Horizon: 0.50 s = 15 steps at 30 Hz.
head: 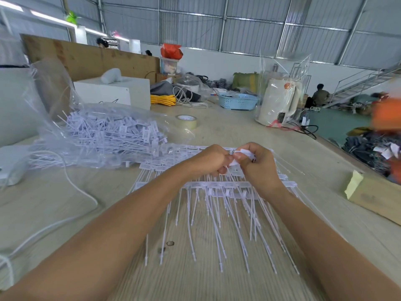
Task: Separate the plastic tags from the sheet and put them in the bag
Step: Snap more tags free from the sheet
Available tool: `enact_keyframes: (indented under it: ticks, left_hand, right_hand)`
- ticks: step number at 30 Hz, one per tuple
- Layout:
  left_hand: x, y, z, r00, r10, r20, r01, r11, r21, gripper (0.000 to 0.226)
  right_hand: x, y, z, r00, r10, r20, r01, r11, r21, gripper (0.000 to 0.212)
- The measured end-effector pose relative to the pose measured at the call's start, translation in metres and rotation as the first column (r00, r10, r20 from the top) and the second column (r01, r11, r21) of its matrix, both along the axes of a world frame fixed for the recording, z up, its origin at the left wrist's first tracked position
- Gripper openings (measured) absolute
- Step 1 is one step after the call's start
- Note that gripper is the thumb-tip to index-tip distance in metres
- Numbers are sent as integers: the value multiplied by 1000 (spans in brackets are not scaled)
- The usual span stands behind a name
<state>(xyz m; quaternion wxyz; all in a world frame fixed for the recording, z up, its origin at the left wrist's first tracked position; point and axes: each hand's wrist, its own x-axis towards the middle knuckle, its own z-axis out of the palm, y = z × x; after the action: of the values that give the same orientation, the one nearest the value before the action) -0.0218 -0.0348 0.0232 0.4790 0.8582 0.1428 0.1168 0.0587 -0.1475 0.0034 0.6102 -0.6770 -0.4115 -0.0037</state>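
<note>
Head view: on a wooden table, a moulded sheet of white plastic tags (pixel 219 187) lies centre, long tails pointing near. Above it, the left hand (pixel 208 160) and right hand (pixel 258 164) meet, fingers curled, pinching a tag (pixel 243 153) between them. A clear bag (pixel 104 135) of loose tags lies at left. The separating step seems underway; next, the freed tag needs carrying left into the bag.

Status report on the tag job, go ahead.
Left hand and right hand both pinching tags over the sheet of tags. Clear bag at left, already part filled. Nothing in the way.
</note>
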Motion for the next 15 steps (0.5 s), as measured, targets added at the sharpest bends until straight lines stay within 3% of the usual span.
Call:
enact_keyframes:
  ticks: [6, 15]
  left_hand:
    - [-7, 7, 4, 994, -98, -50, 86, 977, -195, 36]
    - [-7, 14, 7, 981, -154, -122, 113, 951, -289, 34]
  right_hand:
    - [-2, 1, 1, 999, 54, 10, -54, 998, 42, 11]
    - [-1, -3, 3, 977, 188, -104, -178, 979, 98, 23]
